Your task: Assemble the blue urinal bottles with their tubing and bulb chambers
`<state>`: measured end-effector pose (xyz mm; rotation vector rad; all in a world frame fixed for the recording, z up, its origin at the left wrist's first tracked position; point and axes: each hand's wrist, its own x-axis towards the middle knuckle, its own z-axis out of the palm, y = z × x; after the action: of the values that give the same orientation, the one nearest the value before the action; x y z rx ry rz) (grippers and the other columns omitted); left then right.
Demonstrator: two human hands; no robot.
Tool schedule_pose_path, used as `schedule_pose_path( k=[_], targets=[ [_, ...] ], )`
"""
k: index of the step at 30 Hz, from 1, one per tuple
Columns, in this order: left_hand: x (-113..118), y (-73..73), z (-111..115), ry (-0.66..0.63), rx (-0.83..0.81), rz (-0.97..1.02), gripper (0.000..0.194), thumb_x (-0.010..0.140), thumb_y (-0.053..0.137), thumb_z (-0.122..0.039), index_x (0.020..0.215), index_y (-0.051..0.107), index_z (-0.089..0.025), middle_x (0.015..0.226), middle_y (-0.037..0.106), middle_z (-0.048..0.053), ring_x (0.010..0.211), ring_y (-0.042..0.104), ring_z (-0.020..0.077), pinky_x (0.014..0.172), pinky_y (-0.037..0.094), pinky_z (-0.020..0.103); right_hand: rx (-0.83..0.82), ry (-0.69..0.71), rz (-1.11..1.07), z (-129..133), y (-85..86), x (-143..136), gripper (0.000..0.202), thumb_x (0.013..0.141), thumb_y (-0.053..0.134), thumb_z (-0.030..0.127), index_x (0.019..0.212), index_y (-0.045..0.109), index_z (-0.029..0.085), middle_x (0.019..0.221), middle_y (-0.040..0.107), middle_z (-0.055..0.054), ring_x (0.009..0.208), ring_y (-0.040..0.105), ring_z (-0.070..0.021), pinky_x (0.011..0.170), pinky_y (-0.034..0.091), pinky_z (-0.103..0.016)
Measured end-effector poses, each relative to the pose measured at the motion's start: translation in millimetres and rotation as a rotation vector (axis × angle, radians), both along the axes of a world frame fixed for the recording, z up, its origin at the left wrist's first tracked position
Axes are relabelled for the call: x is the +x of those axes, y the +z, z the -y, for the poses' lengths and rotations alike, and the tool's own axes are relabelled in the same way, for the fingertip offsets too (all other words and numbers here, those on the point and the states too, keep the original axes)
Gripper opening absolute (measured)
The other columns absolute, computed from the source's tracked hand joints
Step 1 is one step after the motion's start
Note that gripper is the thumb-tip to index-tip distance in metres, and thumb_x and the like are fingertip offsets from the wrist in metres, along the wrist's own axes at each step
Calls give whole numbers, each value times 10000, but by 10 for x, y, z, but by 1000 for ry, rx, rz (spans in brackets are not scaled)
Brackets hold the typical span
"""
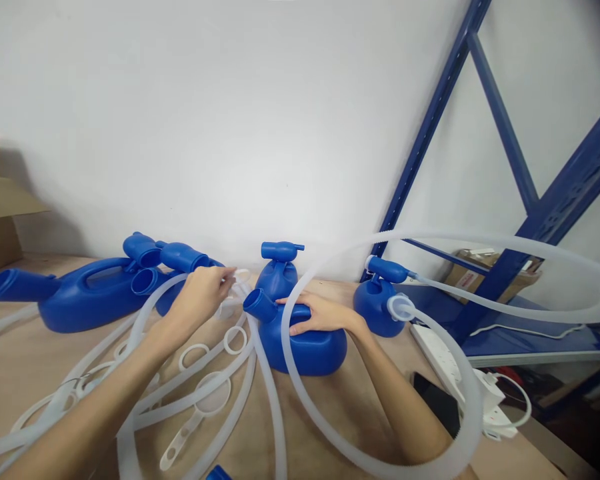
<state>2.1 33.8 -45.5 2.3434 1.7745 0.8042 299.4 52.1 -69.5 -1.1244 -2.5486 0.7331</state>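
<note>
My right hand (323, 313) grips the handle of a blue plastic jug (305, 357), whose open spout (259, 303) tilts up to the left. My left hand (211, 290) reaches left of that spout, thumb and fingers pinched on a small translucent white cap (242, 274). Below the cap, several translucent hoses (270, 387) run together. White rings (235, 340) and a round lid with a strap (213, 393) lie among them on the wooden table (253, 440). A large hose loop (300, 393) crosses in front of the held jug and my right forearm.
More blue jugs stand at the left (87, 310), the back (276, 277) and the right (375, 307), the right one fitted with a hose and white cap (401, 307). A phone (436, 403) and power strip (443, 367) lie beside blue shelving (510, 267). Cardboard (5, 200) is far left.
</note>
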Motion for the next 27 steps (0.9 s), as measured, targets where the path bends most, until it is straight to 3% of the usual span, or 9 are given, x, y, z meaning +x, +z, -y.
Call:
schedule_pose_path(
  k=[3,5,7,10,16,18,21,27],
  targets=[
    [38,-5,30,-267,-101,-43,381,959,492,-357,1074,819,-199,1036,812,100,997,747,316,881,535,331,26,0,-17,13,-6,0,739,769,849,540,1441,628,326,1494,606,-63,1396,533,-354,1216,391,-462],
    [58,-8,47,-374,-121,-41,394,956,484,-394,1031,826,-214,1169,790,87,1141,707,329,979,513,349,35,-1,-25,18,-8,-1,737,767,853,537,1439,627,335,1492,608,-64,1383,546,-345,1206,402,-462],
    [59,-5,60,-378,-108,-47,422,949,471,-430,993,826,-207,1368,707,99,1249,655,349,1038,490,377,34,-3,-19,17,-8,0,750,765,854,538,1447,620,329,1494,607,-68,1376,553,-342,1205,401,-466],
    [40,9,71,-402,-150,-50,465,951,440,-459,898,812,-184,1516,587,121,1120,719,338,953,532,386,26,-5,5,9,-9,2,776,762,854,545,1462,606,320,1495,606,-71,1384,547,-345,1211,389,-480],
    [13,-44,23,-479,-253,177,303,874,630,-489,876,766,-219,1175,784,88,1308,622,333,1004,545,374,55,13,-42,21,-32,-3,751,742,880,516,1427,641,325,1452,645,-64,1364,571,-338,1200,407,-460],
    [-5,-81,-12,-477,-288,278,374,806,729,-511,1040,740,-219,1198,772,88,1241,665,325,1023,553,417,63,23,-65,34,-42,-9,737,728,893,501,1405,662,323,1432,663,-59,1348,589,-336,1190,420,-450],
    [-37,-106,-67,-468,-329,346,658,725,820,-537,1284,683,-218,1300,735,106,1176,698,327,1045,550,463,63,21,-96,44,-46,-22,731,706,904,505,1377,686,315,1407,686,-51,1323,616,-334,1180,433,-437],
    [-37,-65,-100,-586,-325,280,499,768,814,-530,1146,795,-205,1274,748,92,1200,669,347,1073,517,428,16,33,-110,-4,-29,-13,729,680,900,552,1345,713,321,1392,699,-28,1327,620,-349,1185,427,-438]
  ],
)
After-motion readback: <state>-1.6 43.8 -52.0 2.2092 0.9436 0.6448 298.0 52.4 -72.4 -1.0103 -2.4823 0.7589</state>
